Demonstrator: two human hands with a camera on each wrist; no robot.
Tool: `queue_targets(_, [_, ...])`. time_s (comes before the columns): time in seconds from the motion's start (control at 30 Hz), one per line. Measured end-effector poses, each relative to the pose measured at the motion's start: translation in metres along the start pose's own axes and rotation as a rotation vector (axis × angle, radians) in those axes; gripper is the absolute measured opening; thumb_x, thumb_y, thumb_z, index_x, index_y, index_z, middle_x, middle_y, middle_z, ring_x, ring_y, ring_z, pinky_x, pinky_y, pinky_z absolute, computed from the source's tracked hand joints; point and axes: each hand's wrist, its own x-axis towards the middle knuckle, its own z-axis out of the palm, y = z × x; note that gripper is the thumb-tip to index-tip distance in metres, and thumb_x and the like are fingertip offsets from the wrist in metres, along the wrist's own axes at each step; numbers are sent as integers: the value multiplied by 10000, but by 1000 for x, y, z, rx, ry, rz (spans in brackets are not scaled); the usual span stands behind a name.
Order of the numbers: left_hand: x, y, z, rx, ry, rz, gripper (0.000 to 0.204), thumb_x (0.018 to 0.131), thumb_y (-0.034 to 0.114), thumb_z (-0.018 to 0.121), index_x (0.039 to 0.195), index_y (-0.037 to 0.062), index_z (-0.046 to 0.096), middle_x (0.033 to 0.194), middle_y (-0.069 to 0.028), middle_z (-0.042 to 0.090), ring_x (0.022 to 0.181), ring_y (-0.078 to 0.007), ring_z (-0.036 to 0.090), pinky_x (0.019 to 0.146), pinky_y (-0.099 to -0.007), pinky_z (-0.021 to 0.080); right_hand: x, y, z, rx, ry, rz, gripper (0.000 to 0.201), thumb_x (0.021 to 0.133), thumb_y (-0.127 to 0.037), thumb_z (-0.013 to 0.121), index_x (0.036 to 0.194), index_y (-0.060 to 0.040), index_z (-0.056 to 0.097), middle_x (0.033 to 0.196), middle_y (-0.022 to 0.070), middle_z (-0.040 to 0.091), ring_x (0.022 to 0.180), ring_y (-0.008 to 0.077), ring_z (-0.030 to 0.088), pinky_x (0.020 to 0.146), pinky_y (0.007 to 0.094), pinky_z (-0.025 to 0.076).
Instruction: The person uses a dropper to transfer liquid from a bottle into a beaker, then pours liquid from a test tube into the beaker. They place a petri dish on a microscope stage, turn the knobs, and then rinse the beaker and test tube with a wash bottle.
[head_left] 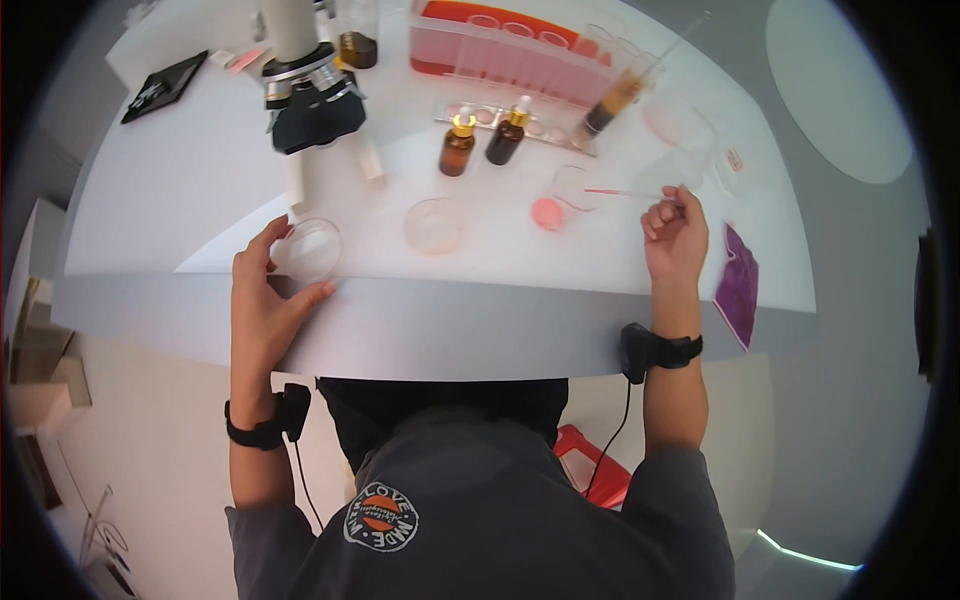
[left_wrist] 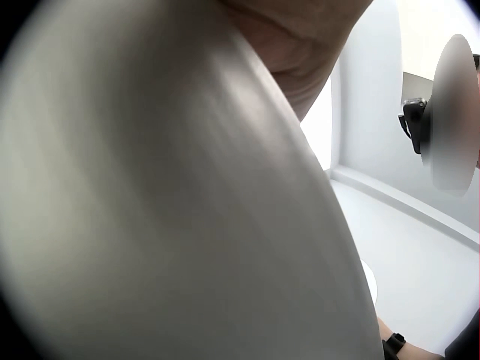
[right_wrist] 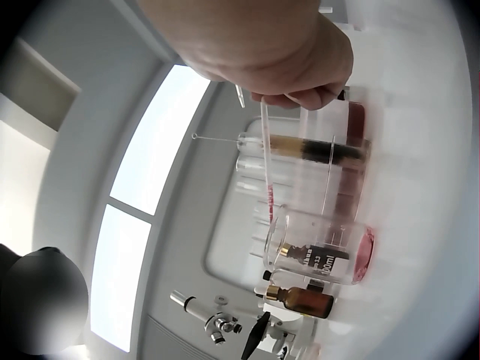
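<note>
My left hand (head_left: 265, 285) curves round a clear petri dish (head_left: 312, 250) at the table's front edge, fingers at its far left rim and thumb by its near rim. The left wrist view does not show that dish. Between the fingers of my right hand (head_left: 678, 235) is a thin pipette (right_wrist: 268, 154) with red liquid towards its tip. That tip points at the mouth of a glass beaker (right_wrist: 364, 255) marked 100ml, with pink liquid at its bottom. Another petri dish (head_left: 433, 226) lies between the left hand and the beaker.
Two amber dropper bottles (head_left: 457, 150) stand behind the dishes, before a rack (head_left: 480, 75) of test tubes. A microscope (head_left: 310, 100) stands at the back left. A tube of dark and tan layers (head_left: 612, 100) leans right of the rack. A purple cloth (head_left: 738, 285) hangs over the right edge.
</note>
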Motion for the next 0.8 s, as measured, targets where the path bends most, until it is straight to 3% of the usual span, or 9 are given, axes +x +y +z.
queue_targets(0.17, [-1, 5, 7, 39, 17, -21, 801, 617, 130, 888, 1342, 77, 552, 1245, -45, 645, 984, -254, 490, 906, -361, 455, -4, 2, 3, -30, 24, -24, 214, 952, -180, 592, 877, 20, 599, 585, 35, 471, 527, 153, 440, 485, 293, 332])
queue_targets(0.63, [-5, 13, 11, 11, -10, 59, 861, 557, 81, 894, 1347, 93, 551, 1271, -30, 648, 967, -247, 501, 891, -360, 461, -3, 2, 2, -14, 36, -25, 202, 951, -184, 591, 882, 5, 605, 579, 31, 475, 529, 151, 444, 494, 294, 340])
queue_targets(0.8, [-6, 14, 12, -1, 0, 12, 840, 572, 49, 878, 1345, 87, 551, 1268, -38, 650, 973, -250, 510, 894, -355, 463, -8, 0, 6, 5, 37, -39, 198, 952, -178, 584, 882, 6, 605, 585, 37, 481, 531, 155, 446, 496, 299, 344])
